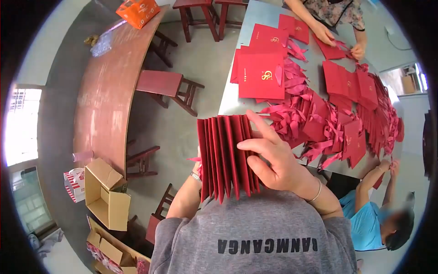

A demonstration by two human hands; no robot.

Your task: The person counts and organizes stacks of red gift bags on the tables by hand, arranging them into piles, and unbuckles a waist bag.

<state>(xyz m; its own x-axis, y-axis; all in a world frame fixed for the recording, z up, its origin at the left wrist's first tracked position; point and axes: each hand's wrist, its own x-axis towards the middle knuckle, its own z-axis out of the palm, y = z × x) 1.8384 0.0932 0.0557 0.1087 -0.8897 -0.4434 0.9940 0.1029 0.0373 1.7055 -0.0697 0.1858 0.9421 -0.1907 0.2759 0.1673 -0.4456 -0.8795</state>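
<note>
A stack of folded red paper gift bags (223, 155) is held up in front of my chest, its edges fanned apart toward me. My left hand (198, 165), with a watch at the wrist, supports the stack from its left side; most of its fingers are hidden behind the bags. A bit of pink ribbon sticks out there. On the stack's right side is my right hand (273, 160), a bangle on its wrist. Its fingers are spread, with fingertips at the edges of the right-hand bags.
A table (230, 98) ahead carries piles of red bags (261, 76) and pink ribbons (296, 105). Two other people work around it: hands (325, 35) at the far end, a blue shirt (365, 226) at right. Stools (162, 83), a wooden table (102, 96) and cardboard boxes (116, 208) stand left.
</note>
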